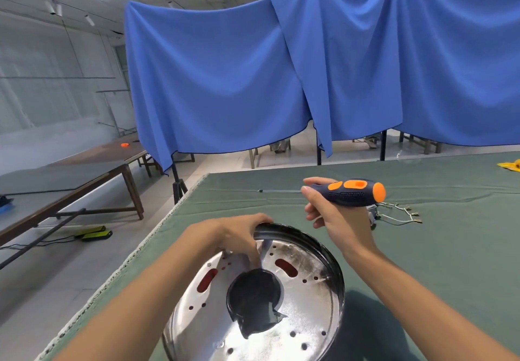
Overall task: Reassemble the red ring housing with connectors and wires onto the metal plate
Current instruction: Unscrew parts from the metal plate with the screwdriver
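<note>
Left hand: my left hand [239, 237] lay over the far rim of the metal plate [304, 329], fingers [250, 256] curled down inside it and seemingly pinching something small near the holes; what it was, I could not tell.
Right hand: my right hand [332, 214] was wrapped round the screwdriver [349, 190], held above the table [422, 262] with the shaft pointing left, well clear of the plate.
Red ring housing: red showed through two slots [286, 267] in the plate, so I judged the housing sat beneath it.
Wires: the wires with connectors [399, 214] lay on the table beyond my right hand, apart from the plate.
Risk, small part: whatever my left fingers held could have dropped through a hole or the dark centre opening [253, 293].
Risk, tool: swinging the tip down blind could have missed the hole and shifted the plate off the housing.
Risk, wires: the loose leads might have been left out or snagged.
Count: one plate, one screwdriver, two red slots, one bundle of wires.
</note>
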Motion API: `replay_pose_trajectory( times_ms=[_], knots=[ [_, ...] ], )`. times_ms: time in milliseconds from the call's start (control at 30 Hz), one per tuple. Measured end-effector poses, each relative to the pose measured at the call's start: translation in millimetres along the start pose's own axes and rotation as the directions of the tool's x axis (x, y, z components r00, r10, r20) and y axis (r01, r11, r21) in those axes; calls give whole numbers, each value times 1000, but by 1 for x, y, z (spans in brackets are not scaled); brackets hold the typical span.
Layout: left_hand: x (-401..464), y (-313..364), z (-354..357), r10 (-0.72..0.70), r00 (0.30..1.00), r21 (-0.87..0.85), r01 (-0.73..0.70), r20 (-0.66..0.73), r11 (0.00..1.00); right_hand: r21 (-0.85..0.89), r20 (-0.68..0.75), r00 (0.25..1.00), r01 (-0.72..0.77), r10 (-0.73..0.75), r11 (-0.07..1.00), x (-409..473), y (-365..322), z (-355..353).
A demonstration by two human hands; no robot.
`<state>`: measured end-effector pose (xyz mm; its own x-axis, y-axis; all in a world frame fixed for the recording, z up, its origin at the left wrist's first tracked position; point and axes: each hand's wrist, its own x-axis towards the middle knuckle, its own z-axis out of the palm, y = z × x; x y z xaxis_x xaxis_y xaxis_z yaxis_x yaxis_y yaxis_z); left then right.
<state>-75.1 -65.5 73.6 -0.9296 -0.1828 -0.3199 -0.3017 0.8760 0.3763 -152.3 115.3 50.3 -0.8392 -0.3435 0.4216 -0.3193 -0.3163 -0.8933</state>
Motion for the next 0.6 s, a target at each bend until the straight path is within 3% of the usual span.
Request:
replay_pose_trajectory(
  times_ms=[100,167,267,367,433,533,600],
  knots=[
    [-1,4,0,19,996,47,-23,86,999,-8,-7,1000,-13,13,1000,1,5,0],
    [-2,5,1,12,995,165,-30,103,986,0,-14,1000,-22,22,1000,2,8,1],
    [-6,8,9,12,999,393,-25,35,919,9,-14,1000,-23,24,1000,0,11,3],
    [-7,10,24,112,993,486,-80,-37,870,0,-5,1000,-28,28,1000,-1,13,5],
    [-9,10,23,136,990,423,-114,-23,899,-1,-2,1000,-29,29,1000,-3,14,5],
    [-9,7,5,119,992,131,-124,42,984,-7,-1,1000,-26,26,1000,-5,13,5],
    [-8,5,-2,92,994,80,-97,64,992,-5,-3,1000,-26,26,1000,-6,12,6]
  ],
)
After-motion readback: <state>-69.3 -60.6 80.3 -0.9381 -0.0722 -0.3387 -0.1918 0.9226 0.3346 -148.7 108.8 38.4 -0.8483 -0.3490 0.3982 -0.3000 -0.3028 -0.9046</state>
